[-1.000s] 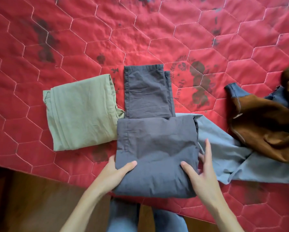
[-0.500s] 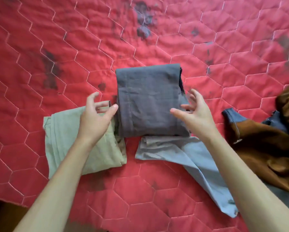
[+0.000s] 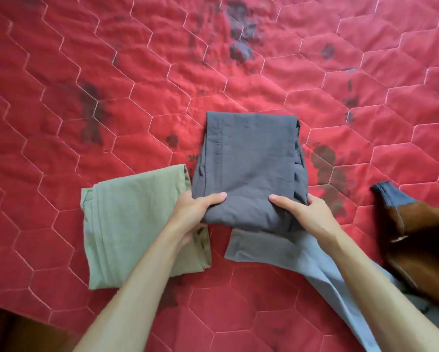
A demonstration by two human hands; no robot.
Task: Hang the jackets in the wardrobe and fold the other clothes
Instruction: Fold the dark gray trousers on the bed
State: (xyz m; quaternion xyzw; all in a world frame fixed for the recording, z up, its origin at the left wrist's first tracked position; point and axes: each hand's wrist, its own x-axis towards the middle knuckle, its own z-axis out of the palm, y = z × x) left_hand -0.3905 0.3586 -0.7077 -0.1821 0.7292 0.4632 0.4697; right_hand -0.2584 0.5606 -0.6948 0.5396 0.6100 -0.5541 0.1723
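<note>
The red quilt [image 3: 111, 72], stitched in hexagons and marked with dark blotches, fills nearly everything in front of me. Its near edge cuts across at 7 o'clock, where a wedge of dark wooden floor [image 3: 15, 334] shows below it. From 9 o'clock round through 12 to 2 o'clock the quilt lies bare, so there is plenty of free surface on the far side and to the left.

At 8 o'clock lies a folded green garment [image 3: 127, 224], flat, its right edge just beside the grey bundle. A light blue garment [image 3: 276, 252] runs from under the grey bundle's near edge out toward 5 o'clock, unfolded and partly under the person's right forearm. At 4 o'clock a brown jacket [image 3: 421, 240] with a dark blue cuff lies crumpled, cut off by the right edge of view and well apart from the grey bundle.

The folded dark grey trousers [image 3: 248, 168] sit in the middle, a thick, neat rectangle with its near edge overlapping the blue cloth.

The left hand [image 3: 195, 212] grips the bundle's near-left corner, thumb laid flat on top and fingers curled underneath. The right hand [image 3: 307, 214] does the same at the near-right corner, thumb on top pointing inward, fingers wrapped round the side. The bundle stretches away from both hands toward 12 o'clock.
</note>
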